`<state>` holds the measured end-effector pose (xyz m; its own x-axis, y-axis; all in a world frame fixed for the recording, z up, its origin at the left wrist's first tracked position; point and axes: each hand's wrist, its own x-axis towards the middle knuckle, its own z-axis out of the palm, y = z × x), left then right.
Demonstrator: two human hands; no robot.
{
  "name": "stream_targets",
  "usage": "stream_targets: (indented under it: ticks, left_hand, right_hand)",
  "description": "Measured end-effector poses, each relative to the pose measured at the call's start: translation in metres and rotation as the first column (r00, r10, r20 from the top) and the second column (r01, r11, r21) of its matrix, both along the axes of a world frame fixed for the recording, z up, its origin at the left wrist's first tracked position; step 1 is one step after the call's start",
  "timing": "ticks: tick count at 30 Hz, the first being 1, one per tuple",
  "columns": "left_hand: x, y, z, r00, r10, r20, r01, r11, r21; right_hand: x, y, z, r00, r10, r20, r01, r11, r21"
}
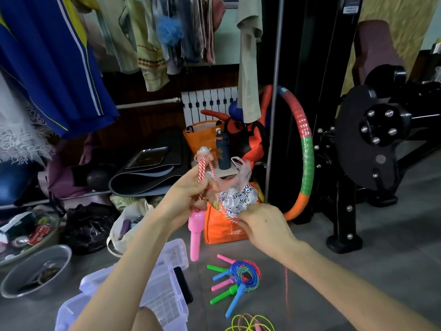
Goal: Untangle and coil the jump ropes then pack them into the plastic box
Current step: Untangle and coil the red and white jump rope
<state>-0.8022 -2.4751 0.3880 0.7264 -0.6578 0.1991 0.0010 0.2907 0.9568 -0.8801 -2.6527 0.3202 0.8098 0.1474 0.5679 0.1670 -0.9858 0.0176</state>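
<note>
Jump rope, red-white striped [229, 217]: off the floor, strung between both hands in front of the orange bag [222, 231]. Left hand [188, 194]: grip curled round several turns of the cord, pink handle [195, 237] hanging below the fist, second handle [204, 151] with a small animal-shaped top sticking up above it. Right hand [260, 225]: grip pinching the cord between thumb and fingertips, just right of the left fist. Loose tail [286, 290] dropping from under the right wrist toward the floor [358, 271]; end not visible.

Step in hand, by the look of it: coiling this one rope, wrapping onto the left-hand bundle. Roughly mid-coil, judging by turns gathered and tail left over.

Plastic box [164, 290]: open on the floor, lower left, partly behind the left forearm. Dark flat item [183, 283] at its right edge; cannot tell whether any rope inside. Multicoloured rope bundle [241, 274] with pink, green and blue handles on the floor right of the box, not yet packed; tangled or merely bunched, hard to say. Yellow-green cord [250, 324] at the bottom edge, also loose on the floor.

Next move, probably: feed slack through the right pinch, lay another turn over the left fist, keep turns even and handles together. Watch for the tail snagging on the floor bundle. Then coil into box, on to the remaining ropes.
</note>
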Motion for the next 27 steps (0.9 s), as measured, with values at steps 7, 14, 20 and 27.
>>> stream_targets:
  ticks: [7,14,20,27]
  left_hand:
    - [-0.012,-0.006,-0.011,0.999,0.012,0.052,-0.017,0.995,0.094]
    - [-0.02,-0.007,-0.023,0.995,-0.07,0.065,0.059,0.986,0.155]
    - [-0.036,-0.013,-0.05,0.972,-0.221,0.08,0.188,0.936,0.297]
    - [-0.057,-0.014,-0.07,0.923,-0.323,-0.208,0.342,0.938,0.061]
  right_hand:
    - [-0.01,0.014,0.033,0.956,0.286,0.063,-0.28,0.956,-0.085]
    - [-0.027,0.004,0.061,0.899,0.427,-0.1,-0.383,0.875,0.298]
    - [-0.035,0.001,0.07,0.862,0.453,-0.226,-0.321,0.834,0.449]
    - [-0.032,-0.024,0.052,0.904,0.375,-0.203,-0.275,0.876,0.396]
